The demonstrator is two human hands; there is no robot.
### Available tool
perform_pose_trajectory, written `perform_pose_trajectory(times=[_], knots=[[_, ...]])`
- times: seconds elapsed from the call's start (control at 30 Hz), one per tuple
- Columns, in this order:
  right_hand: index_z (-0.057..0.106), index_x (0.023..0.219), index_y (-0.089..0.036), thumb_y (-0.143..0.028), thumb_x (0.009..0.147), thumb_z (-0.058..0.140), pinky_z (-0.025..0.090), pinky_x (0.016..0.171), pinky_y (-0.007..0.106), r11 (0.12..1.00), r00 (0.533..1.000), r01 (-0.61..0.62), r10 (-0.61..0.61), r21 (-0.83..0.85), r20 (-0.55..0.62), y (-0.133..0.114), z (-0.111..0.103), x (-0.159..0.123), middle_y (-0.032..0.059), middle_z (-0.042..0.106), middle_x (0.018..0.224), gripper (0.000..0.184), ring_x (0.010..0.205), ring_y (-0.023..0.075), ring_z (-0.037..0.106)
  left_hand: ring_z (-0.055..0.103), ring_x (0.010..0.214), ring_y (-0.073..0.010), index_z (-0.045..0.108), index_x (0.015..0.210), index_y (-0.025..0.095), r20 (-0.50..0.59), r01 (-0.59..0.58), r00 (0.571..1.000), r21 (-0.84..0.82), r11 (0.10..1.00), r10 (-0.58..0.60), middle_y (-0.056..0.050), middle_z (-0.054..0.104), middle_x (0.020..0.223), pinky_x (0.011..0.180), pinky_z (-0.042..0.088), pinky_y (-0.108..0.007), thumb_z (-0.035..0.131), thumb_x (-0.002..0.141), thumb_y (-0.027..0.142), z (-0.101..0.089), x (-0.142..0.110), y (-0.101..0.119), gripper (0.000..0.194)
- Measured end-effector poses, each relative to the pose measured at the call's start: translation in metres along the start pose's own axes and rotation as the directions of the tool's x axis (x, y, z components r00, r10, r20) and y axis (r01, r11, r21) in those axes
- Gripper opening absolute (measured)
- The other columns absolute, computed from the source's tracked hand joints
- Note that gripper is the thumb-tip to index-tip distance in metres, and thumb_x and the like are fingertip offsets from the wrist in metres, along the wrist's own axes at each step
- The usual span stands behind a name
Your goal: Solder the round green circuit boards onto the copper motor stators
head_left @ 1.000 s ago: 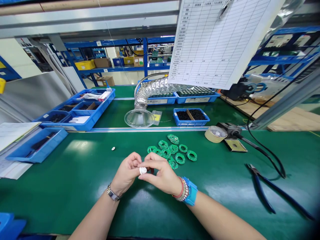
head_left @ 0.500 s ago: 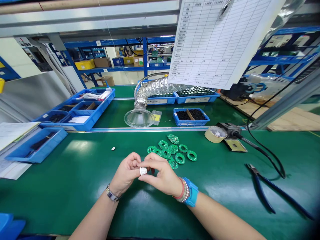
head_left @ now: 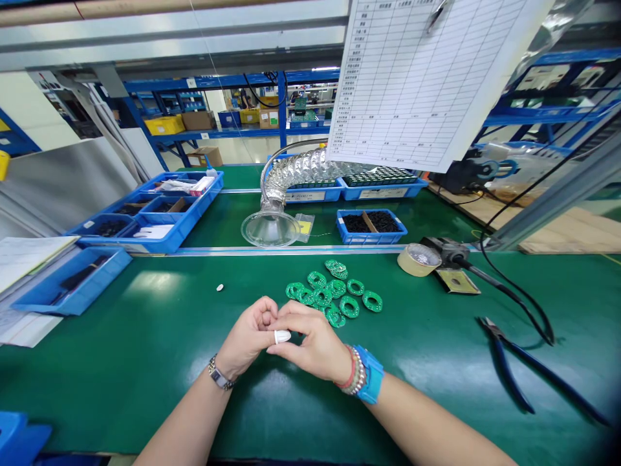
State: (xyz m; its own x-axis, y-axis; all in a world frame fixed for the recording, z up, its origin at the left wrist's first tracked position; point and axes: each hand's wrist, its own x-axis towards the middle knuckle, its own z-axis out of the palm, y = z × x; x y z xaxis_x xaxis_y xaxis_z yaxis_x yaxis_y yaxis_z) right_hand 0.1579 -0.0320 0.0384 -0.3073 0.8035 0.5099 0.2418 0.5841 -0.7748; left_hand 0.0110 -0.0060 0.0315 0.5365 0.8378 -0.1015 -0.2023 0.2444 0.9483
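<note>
Left hand [head_left: 247, 338] and right hand [head_left: 315, 348] pinch tight on a small white cap [head_left: 282, 336] — green ring boards [head_left: 334, 291] lie just past them on the bench [head_left: 121, 375]

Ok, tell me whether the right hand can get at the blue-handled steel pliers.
Probably yes: nothing appears to lie on the green work mat between the right hand and the blue-handled steel pliers. However, its fingers are occupied at the small white piece, alongside the left hand.
</note>
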Motion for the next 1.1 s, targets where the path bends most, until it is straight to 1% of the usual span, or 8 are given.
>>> perform_pose_trajectory(times=[0.2,0.3,0.37,0.43,0.5,0.63,0.8,1.1], knots=[[0.065,0.083,-0.019,-0.029,0.072,0.066,0.044,0.069,0.029,0.980,0.997,0.069,-0.073,-0.185,-0.014,0.005,0.012,-0.004,0.0040,0.064,0.083,0.014,0.075,0.0156,0.054,0.041,0.053,-0.0037,0.041,0.078,0.016,0.004,0.035,0.999,0.054,0.998,-0.035,0.007,0.048,0.062,0.050,0.031,-0.015,0.074,0.059,0.016,0.000,0.002,-0.006,0.038],[0.065,0.086,-0.019,-0.028,0.074,0.065,0.044,0.070,0.030,0.968,0.997,0.081,-0.083,-0.238,0.004,0.005,0.012,-0.004,0.0047,0.064,0.086,0.015,0.076,0.0161,0.054,0.042,0.054,-0.0039,0.042,0.080,0.016,-0.007,0.047,0.999,0.070,0.996,-0.046,0.006,0.049,0.063,0.051,0.032,-0.014,0.074,0.060,0.016,0.002,0.002,-0.004,0.038],[0.063,0.093,-0.019,-0.028,0.072,0.067,0.044,0.071,0.030,0.975,0.996,0.089,-0.085,-0.204,0.030,0.002,0.005,-0.002,0.0055,0.063,0.088,0.023,0.079,0.0168,0.053,0.043,0.055,-0.0038,0.042,0.081,0.015,-0.017,0.036,0.999,0.059,0.998,-0.035,0.006,0.049,0.063,0.051,0.033,-0.014,0.073,0.060,0.015,0.001,0.002,-0.002,0.037],[0.060,0.102,-0.018,-0.028,0.071,0.068,0.045,0.070,0.029,0.991,0.994,0.077,-0.067,-0.110,0.090,-0.001,-0.006,0.002,0.0053,0.063,0.087,0.034,0.077,0.0159,0.054,0.044,0.054,-0.0038,0.043,0.083,0.016,-0.013,-0.001,1.000,0.004,1.000,0.001,0.007,0.049,0.062,0.050,0.034,-0.014,0.073,0.062,0.016,-0.001,0.001,0.000,0.037],[0.057,0.106,-0.018,-0.024,0.075,0.063,0.046,0.067,0.026,0.999,0.990,0.047,-0.044,-0.024,0.134,-0.005,-0.018,0.006,0.0045,0.063,0.086,0.033,0.074,0.0137,0.055,0.044,0.049,-0.0040,0.043,0.087,0.016,-0.005,-0.042,0.999,-0.072,0.996,0.042,0.007,0.049,0.058,0.048,0.035,-0.016,0.071,0.066,0.018,-0.004,0.001,0.001,0.035],[0.062,0.095,-0.018,-0.014,0.082,0.049,0.046,0.068,0.026,0.998,0.998,0.036,-0.034,-0.052,0.053,-0.007,-0.027,0.009,0.0044,0.064,0.084,0.019,0.075,0.0128,0.057,0.043,0.043,-0.0051,0.044,0.089,0.017,0.013,-0.062,0.998,-0.171,0.983,0.065,0.008,0.049,0.051,0.047,0.037,-0.019,0.068,0.069,0.019,-0.007,0.001,0.001,0.031],[0.062,0.077,-0.017,-0.014,0.081,0.049,0.044,0.064,0.025,0.993,0.998,0.060,-0.059,-0.104,0.015,-0.007,-0.020,0.007,0.0023,0.062,0.069,0.014,0.067,0.0123,0.055,0.045,0.044,-0.0057,0.045,0.087,0.018,0.020,-0.032,0.999,-0.197,0.980,0.036,0.007,0.051,0.052,0.048,0.038,-0.019,0.071,0.067,0.019,-0.005,0.002,-0.003,0.033],[0.060,0.073,-0.018,-0.013,0.078,0.047,0.042,0.059,0.025,0.982,0.991,0.122,-0.129,-0.143,-0.041,-0.007,-0.019,0.007,0.0017,0.058,0.065,0.014,0.062,0.0120,0.051,0.047,0.044,-0.0059,0.047,0.084,0.018,-0.007,-0.019,1.000,-0.189,0.982,0.017,0.007,0.054,0.052,0.048,0.038,-0.018,0.073,0.063,0.017,-0.006,0.003,-0.002,0.034]])
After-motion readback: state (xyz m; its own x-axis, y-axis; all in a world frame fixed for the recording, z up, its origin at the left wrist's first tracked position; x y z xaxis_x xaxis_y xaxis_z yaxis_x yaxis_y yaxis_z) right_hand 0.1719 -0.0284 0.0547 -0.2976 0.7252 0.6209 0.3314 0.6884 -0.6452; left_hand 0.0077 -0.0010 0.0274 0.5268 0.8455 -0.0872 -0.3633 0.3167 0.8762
